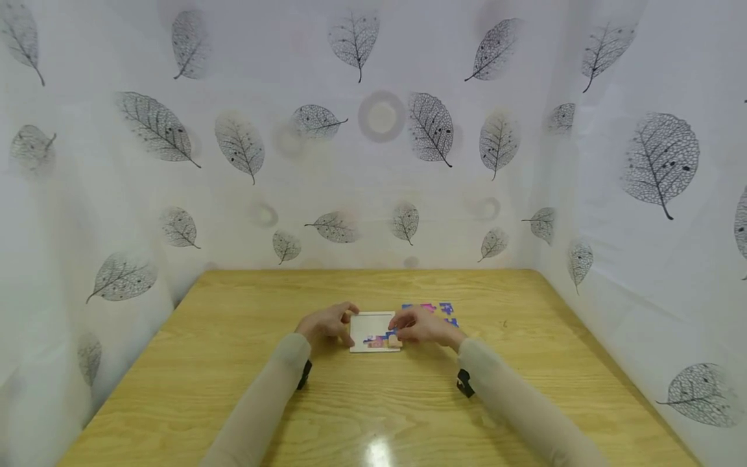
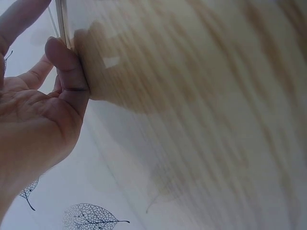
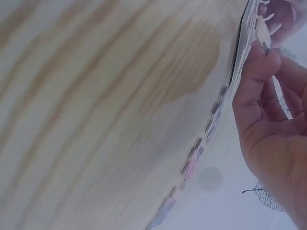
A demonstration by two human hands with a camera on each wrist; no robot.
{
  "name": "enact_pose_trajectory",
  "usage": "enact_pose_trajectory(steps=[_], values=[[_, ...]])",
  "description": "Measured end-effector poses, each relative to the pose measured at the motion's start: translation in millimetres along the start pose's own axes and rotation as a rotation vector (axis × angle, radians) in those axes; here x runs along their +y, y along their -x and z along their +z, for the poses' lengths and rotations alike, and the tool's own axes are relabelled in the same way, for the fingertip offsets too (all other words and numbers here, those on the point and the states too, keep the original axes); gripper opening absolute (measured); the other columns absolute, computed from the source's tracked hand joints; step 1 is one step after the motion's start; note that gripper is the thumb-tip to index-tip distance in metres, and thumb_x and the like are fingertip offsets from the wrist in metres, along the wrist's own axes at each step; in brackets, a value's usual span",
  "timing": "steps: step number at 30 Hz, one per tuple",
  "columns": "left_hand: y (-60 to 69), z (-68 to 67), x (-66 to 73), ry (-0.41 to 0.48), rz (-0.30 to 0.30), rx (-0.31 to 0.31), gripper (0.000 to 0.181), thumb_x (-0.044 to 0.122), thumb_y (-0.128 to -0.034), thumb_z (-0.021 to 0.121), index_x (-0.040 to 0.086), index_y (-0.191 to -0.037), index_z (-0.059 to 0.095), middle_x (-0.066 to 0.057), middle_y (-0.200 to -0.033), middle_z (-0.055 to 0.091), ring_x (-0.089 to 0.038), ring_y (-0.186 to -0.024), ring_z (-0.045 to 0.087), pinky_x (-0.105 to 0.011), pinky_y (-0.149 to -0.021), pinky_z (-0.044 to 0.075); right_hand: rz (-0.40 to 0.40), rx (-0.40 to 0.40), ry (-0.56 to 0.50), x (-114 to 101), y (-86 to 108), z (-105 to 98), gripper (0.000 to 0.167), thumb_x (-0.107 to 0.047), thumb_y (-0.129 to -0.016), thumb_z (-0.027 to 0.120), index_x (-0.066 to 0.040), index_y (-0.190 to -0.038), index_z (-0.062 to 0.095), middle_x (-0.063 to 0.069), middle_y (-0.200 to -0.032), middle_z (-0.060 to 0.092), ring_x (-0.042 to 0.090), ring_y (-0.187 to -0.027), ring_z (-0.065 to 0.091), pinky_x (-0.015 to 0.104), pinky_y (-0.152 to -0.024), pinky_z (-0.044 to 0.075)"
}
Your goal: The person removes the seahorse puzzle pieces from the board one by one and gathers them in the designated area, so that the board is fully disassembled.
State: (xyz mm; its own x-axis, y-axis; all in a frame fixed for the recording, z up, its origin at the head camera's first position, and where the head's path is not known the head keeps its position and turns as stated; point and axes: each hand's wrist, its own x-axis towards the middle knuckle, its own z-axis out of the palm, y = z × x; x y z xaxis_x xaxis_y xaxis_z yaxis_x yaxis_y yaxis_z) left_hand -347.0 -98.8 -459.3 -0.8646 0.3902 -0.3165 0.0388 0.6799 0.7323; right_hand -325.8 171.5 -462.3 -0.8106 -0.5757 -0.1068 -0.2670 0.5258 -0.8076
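Observation:
A white puzzle tray (image 1: 363,322) lies on the table, with a few joined pink, purple and blue pieces (image 1: 376,341) along its lower part. My left hand (image 1: 328,322) holds the tray's left side, the thumb low and a finger by the upper corner; in the left wrist view, a bent digit (image 2: 64,57) presses against its edge. Over the tray's right side, my right hand (image 1: 425,325) pinches a jigsaw piece (image 3: 262,33) between thumb and fingers. The piece is tilted, its pale plain side showing in the head view. Its printed side is hidden there.
Several loose blue and pink jigsaw pieces (image 1: 446,308) lie right of the tray, partly behind my right hand. The wooden table (image 1: 245,337) is bordered by a white leaf-print curtain (image 1: 362,175) at the back and sides.

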Motion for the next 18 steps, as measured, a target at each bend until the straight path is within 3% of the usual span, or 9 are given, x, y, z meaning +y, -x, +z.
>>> enact_pose_trajectory(steps=[7, 15, 18], values=[[1.5, -0.1, -1.7, -0.021, 0.011, 0.004, 0.077, 0.006, -0.0703, 0.085, 0.015, -0.137, 0.047, -0.013, -0.130, 0.049, -0.026, -0.113, 0.048, -0.047, -0.105, 0.037, -0.014, -0.002, 0.055, 7.2, 5.3, -9.4, 0.022, -0.005, -0.089, 0.067, -0.004, -0.111, 0.070, 0.010, -0.101, 0.070, 0.013, -0.073, 0.058, 0.026, -0.061, 0.049], [2.9, 0.0, 0.0, 0.013, 0.008, -0.007, 0.077, 0.003, -0.0701, 0.084, 0.012, -0.137, 0.047, -0.012, -0.121, 0.049, -0.023, -0.092, 0.050, -0.032, -0.080, 0.043, 0.007, -0.003, 0.041, 11.0, 14.1, -15.2, 0.022, -0.002, -0.085, 0.070, -0.002, -0.107, 0.070, 0.008, -0.095, 0.069, 0.014, -0.074, 0.057, 0.026, -0.059, 0.049], [2.6, -0.5, 1.8, 0.010, -0.011, 0.004, 0.076, 0.004, -0.0703, 0.084, 0.014, -0.137, 0.048, -0.011, -0.121, 0.050, -0.022, -0.093, 0.049, -0.033, -0.082, 0.041, 0.008, -0.010, 0.038, 11.6, 16.4, -16.3, 0.021, 0.000, -0.084, 0.070, -0.001, -0.105, 0.068, 0.010, -0.093, 0.067, 0.014, -0.072, 0.057, 0.024, -0.057, 0.049]])
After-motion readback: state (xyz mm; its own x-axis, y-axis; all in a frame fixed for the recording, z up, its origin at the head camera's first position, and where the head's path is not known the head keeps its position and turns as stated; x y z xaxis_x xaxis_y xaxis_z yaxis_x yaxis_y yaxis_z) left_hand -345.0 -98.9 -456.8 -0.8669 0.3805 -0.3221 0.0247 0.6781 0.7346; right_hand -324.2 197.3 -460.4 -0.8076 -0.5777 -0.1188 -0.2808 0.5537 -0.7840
